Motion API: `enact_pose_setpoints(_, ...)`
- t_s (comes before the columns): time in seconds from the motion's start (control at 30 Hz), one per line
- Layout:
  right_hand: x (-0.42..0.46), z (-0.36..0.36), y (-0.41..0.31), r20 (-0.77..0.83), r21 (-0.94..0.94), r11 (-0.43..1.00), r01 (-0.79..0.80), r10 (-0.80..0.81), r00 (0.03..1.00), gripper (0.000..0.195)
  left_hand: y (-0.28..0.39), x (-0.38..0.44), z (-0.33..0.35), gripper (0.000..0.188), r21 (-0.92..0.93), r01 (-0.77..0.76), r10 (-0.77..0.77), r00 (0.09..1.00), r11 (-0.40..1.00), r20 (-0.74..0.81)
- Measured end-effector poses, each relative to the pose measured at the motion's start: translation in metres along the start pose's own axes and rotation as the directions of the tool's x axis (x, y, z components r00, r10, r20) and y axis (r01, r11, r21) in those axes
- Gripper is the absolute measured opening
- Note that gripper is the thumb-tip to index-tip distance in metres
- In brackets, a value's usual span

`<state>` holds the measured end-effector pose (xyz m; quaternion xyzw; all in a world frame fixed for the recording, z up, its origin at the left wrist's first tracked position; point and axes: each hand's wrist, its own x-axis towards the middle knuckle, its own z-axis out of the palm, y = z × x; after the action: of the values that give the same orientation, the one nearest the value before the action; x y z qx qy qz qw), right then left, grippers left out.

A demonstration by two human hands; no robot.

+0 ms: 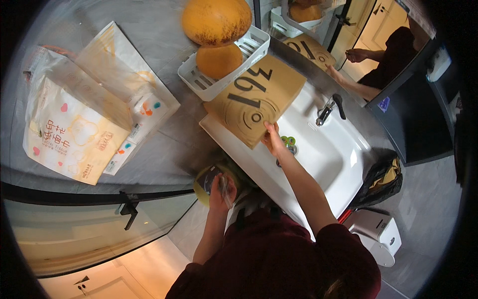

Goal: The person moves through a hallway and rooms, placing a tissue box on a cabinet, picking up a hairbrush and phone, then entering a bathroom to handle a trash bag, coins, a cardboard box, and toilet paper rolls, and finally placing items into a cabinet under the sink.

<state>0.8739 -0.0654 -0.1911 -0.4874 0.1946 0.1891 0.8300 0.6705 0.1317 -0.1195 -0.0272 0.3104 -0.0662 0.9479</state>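
Observation:
My right hand grips the near corner of a brown cardboard box, thumb on top. The box bears large dark printing and ring patterns, and rests over the left side of a white washbasin. My left hand is lower, left of the basin, closed around a clear plastic item whose exact kind I cannot tell. Beneath that hand is a yellow-green round container with something dark in it. Two small green round pieces lie in the basin beside the drain.
A white slotted basket with orange rounded objects stands behind the box. Facial tissue packs are at left. A faucet rises at the basin's back, below a mirror. Right are a black-bagged bin and glass door lies lower left.

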Motion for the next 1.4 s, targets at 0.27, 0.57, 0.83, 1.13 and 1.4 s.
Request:
enact_pose_setpoints(0.27,-0.098,-0.081,-0.022,0.279,-0.114,0.99,-0.084,0.113,0.954,0.089,0.016,-0.006,0.024,0.018,0.318,-0.212,0.227,0.974,0.924,-0.011)
enact_pose_setpoints(0.57,-0.153,-0.122,-0.013,0.363,-0.393,0.902,-0.177,0.329,0.872,0.112,0.05,-0.006,0.006,0.022,0.782,0.027,0.098,0.989,0.623,-0.112)
enact_pose_setpoints(0.83,-0.159,-0.069,-0.043,0.481,-0.552,0.831,-0.066,0.382,0.789,0.112,0.055,-0.033,-0.007,0.029,0.875,0.043,0.154,0.979,0.482,-0.133)
enact_pose_setpoints(1.13,-0.184,-0.031,-0.038,0.523,-0.597,0.692,0.406,-0.049,0.851,0.083,0.054,-0.063,-0.011,0.03,0.831,-0.061,0.203,0.977,0.553,-0.063)
enact_pose_setpoints(1.4,-0.261,-0.02,-0.022,0.636,-0.745,-0.001,0.667,-0.304,0.71,0.093,0.05,-0.052,-0.038,0.034,0.731,-0.084,0.16,0.986,0.677,-0.035)
